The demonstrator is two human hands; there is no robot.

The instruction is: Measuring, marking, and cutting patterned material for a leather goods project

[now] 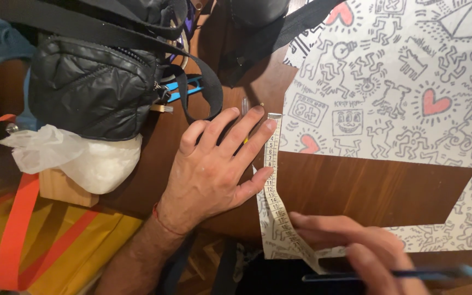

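Note:
My left hand [214, 164] lies flat on the brown wooden table [356, 188], fingers spread, its fingertips pinning the top end of a white measuring tape [271, 169] against the left edge of a white sheet printed with black cartoon figures and red hearts [389, 76]. The tape runs down along that edge to my right hand [356, 246] at the bottom. My right hand presses the tape's lower part and holds a dark blue pen [438, 273] that points right. A pencil [245, 109] lies partly hidden under my left fingers.
A black quilted bag [91, 87] with long straps sits at the upper left, over a crumpled white plastic bag [83, 155] and a wooden block [66, 188]. Blue-handled tool [184, 87] peeks from under the bag. Yellow and orange material [45, 240] lies at the lower left.

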